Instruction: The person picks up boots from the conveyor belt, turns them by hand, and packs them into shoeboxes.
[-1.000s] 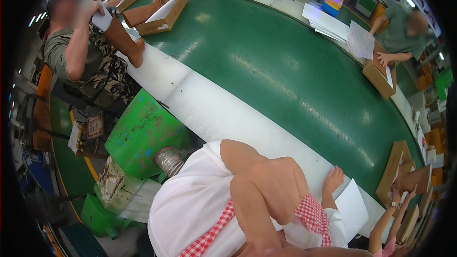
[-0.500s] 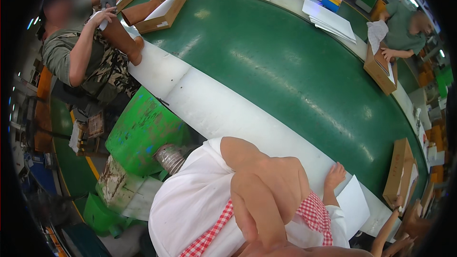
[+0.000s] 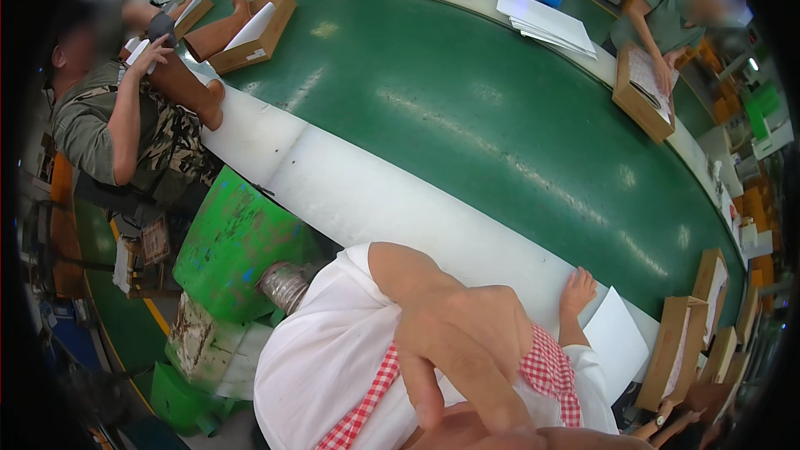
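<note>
My left hand (image 3: pixel 467 333) is raised close up, bent back from the white sleeve, with its thumb and forefinger stretched apart toward the lower edge. No held object shows in it; the fingertips' contact is hidden. On the white table border (image 3: pixel 467 237), my right hand (image 3: pixel 577 290) lies with fingers extended and nothing in it. Beside that hand is a white sheet (image 3: pixel 617 346). A red-and-white checked apron strap (image 3: pixel 550 371) crosses my white shirt.
At left a co-worker handles a brown boot (image 3: pixel 179 83) near an open box (image 3: pixel 254 54) holding another boot. Another person works over a box (image 3: pixel 637 104) at far right. Boxes (image 3: pixel 671 350) stand lower right. White sheets (image 3: pixel 546 21) lie across the green surface (image 3: pixel 433 108). A green bin (image 3: pixel 242 242) stands left.
The view has shifted slightly. More boxes now show at the lower right. At far right, the person's white paper is now down in the box. My right hand stays on the border.
</note>
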`<state>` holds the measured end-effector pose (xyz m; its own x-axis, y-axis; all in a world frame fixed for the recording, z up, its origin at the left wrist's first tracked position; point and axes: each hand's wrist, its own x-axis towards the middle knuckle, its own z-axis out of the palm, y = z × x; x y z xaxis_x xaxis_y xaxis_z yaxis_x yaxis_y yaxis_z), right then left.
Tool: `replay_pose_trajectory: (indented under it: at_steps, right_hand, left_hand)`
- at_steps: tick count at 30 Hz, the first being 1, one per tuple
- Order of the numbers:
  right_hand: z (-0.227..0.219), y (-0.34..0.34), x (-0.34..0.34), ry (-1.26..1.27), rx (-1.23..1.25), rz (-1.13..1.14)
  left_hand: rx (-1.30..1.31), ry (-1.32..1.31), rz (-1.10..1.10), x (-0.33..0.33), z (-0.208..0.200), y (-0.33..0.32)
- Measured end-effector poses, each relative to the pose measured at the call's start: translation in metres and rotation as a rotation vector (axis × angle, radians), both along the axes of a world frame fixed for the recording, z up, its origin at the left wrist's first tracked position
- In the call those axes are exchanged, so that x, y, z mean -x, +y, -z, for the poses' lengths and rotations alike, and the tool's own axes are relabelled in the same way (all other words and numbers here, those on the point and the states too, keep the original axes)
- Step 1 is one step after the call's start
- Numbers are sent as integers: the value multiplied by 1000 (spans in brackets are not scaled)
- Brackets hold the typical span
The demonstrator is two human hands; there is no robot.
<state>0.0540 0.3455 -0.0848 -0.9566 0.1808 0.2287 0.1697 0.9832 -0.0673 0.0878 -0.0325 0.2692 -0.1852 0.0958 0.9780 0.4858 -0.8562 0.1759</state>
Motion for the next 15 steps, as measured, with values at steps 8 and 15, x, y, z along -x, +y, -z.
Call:
replay_pose_trajectory:
  at_steps: [8, 15]
  right_hand:
    - [1, -3, 1, 12, -4, -26]
    - [-2, -4, 2, 64, -2, -18]
  left_hand:
    - [38, 6, 91, 1, 1, 1]
    - [97, -77, 199, 7, -12, -1]
